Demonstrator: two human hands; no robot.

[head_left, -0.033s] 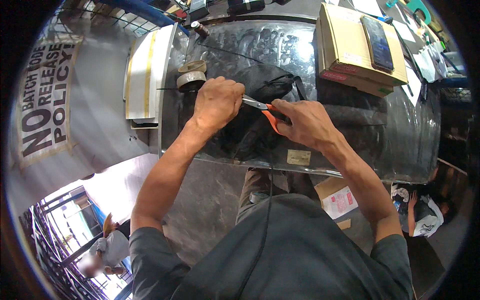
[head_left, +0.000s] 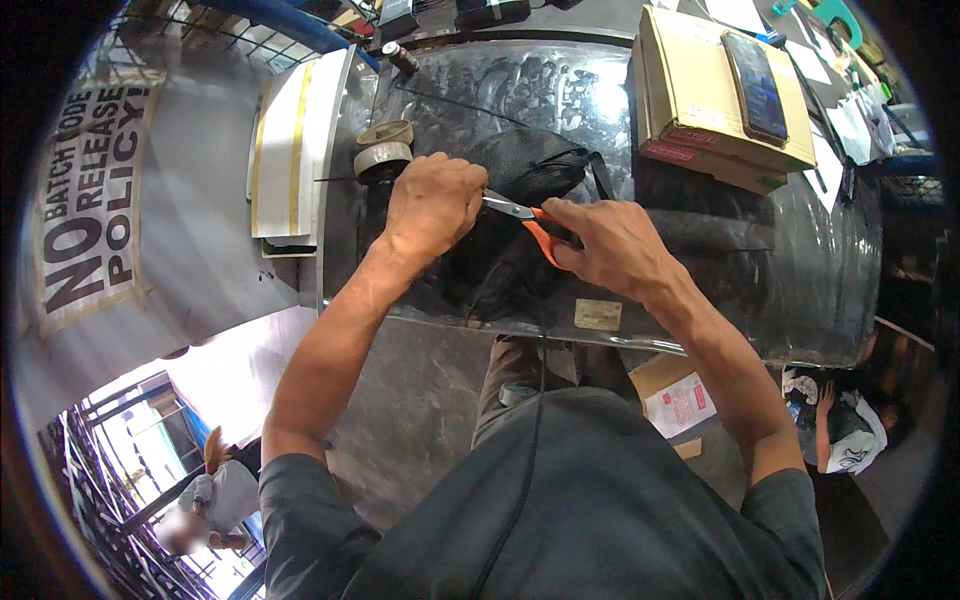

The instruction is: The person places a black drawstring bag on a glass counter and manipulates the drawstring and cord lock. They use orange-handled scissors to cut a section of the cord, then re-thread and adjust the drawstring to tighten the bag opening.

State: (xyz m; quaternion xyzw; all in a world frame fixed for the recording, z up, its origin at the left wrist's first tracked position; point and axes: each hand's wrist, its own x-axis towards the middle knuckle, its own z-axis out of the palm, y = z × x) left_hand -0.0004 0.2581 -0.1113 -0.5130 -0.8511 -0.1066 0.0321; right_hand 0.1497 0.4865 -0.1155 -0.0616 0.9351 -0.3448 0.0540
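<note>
My right hand grips a pair of scissors with orange handles, fingers wrapped in the loops. Its metal blades point left and reach the fingers of my left hand. That hand is closed, knuckles up, and hides whatever it holds. Beneath and between both hands lies a black mesh bag or piece of fabric, with a strap loop standing up at its right. Where the blade tips end is hidden behind my left fingers.
Rolls of tape stand just beyond my left hand. A thread spool sits farther back. At right, cardboard boxes carry a phone. Clear plastic covers the dark table. Other people are at the lower left and right.
</note>
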